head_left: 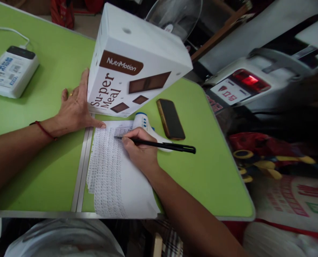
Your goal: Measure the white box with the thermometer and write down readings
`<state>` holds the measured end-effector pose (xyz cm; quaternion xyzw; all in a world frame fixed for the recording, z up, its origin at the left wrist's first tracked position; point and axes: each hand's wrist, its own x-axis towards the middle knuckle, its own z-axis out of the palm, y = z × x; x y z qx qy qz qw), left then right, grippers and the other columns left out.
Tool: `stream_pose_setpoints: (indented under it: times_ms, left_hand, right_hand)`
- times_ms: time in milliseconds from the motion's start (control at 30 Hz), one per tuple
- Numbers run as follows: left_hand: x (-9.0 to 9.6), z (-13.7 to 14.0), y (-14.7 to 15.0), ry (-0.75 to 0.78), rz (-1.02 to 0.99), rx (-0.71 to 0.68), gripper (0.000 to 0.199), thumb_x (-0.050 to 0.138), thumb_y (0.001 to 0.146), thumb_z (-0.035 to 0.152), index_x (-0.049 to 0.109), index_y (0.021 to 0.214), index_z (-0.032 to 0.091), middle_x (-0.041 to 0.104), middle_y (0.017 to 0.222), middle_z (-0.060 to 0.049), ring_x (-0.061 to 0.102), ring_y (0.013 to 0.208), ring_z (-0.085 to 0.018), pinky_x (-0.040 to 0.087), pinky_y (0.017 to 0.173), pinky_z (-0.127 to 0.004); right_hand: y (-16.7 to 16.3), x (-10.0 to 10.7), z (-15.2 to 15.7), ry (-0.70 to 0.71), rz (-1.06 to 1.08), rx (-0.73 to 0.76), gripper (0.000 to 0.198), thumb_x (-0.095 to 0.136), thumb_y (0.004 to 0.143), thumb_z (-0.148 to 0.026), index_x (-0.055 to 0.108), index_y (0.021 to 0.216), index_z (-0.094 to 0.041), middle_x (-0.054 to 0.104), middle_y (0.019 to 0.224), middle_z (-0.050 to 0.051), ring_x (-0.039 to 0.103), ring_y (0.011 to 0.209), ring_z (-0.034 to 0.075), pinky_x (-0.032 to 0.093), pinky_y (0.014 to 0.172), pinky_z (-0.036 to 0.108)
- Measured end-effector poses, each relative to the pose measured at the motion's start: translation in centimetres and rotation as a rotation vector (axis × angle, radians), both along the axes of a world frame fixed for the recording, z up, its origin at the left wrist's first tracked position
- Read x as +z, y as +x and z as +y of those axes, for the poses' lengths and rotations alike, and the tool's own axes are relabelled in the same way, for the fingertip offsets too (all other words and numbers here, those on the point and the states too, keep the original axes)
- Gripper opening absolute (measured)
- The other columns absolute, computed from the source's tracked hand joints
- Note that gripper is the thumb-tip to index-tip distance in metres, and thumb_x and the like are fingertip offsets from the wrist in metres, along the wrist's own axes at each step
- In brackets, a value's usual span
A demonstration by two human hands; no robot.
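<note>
A black pen (164,145) is pinched in my right hand (142,148), its tip over a sheet of paper (132,196) covered with rows of small handwriting. More written sheets lie under its left side. My left hand (75,107) rests with fingers spread, the thumb on the paper's top edge and the fingertips beside the lower left of a white box (153,50) printed "NutriMotion Su-per Meal". Behind my right hand lies a white handheld device with blue buttons (145,123), partly hidden by that hand.
A dark phone (171,119) in a brown case lies right of the device. At the table's left is a white unit with a cable (14,71). The green table (207,171) has a metal seam. Beyond its right edge stand a vehicle's rear with a lit red light (251,80) and bags.
</note>
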<state>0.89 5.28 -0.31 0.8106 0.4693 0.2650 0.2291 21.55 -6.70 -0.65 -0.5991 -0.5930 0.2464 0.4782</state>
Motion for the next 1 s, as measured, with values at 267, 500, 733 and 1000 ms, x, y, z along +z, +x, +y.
stream_pose_setpoints:
  times_ms: [267, 500, 733, 1000]
  left_hand:
    - [0.34, -0.09, 0.06, -0.020, 0.019, -0.011, 0.158, 0.085, 0.041, 0.086, 0.005, 0.164, 0.027, 0.042, 0.161, -0.018, 0.038, 0.147, -0.052, 0.012, 0.122, -0.074]
    - [-0.07, 0.03, -0.15, -0.012, 0.060, -0.010, 0.157, 0.076, 0.048, 0.093, -0.004, 0.165, 0.027, 0.037, 0.163, -0.016, 0.033, 0.150, -0.051, 0.009, 0.124, -0.071]
    - [0.07, -0.10, -0.09, -0.017, 0.094, 0.003, 0.159, 0.080, 0.048, 0.090, -0.011, 0.165, 0.029, 0.038, 0.163, -0.015, 0.033, 0.150, -0.049, 0.011, 0.126, -0.068]
    - [0.86, -0.53, 0.29, -0.026, 0.117, 0.034, 0.158, 0.085, 0.050, 0.084, -0.008, 0.164, 0.026, 0.034, 0.165, -0.018, 0.035, 0.150, -0.049, 0.014, 0.124, -0.068]
  right_hand:
    - [-0.03, 0.03, -0.09, -0.016, -0.013, 0.012, 0.007, 0.059, 0.071, -0.024, 0.056, 0.064, -0.024, 0.053, 0.055, -0.005, 0.043, 0.052, 0.012, 0.037, 0.050, 0.028]
    - [-0.01, 0.07, -0.04, -0.026, -0.003, 0.007, 0.008, 0.058, 0.068, -0.025, 0.055, 0.061, -0.024, 0.052, 0.053, -0.006, 0.041, 0.051, 0.011, 0.036, 0.050, 0.027]
    - [0.09, 0.07, -0.02, -0.031, -0.025, -0.002, 0.008, 0.058, 0.069, -0.026, 0.056, 0.062, -0.024, 0.054, 0.053, -0.005, 0.043, 0.051, 0.011, 0.035, 0.049, 0.026]
    - [0.10, 0.02, 0.00, -0.007, 0.001, -0.013, 0.008, 0.057, 0.070, -0.026, 0.055, 0.062, -0.024, 0.052, 0.054, -0.006, 0.043, 0.051, 0.011, 0.037, 0.050, 0.027]
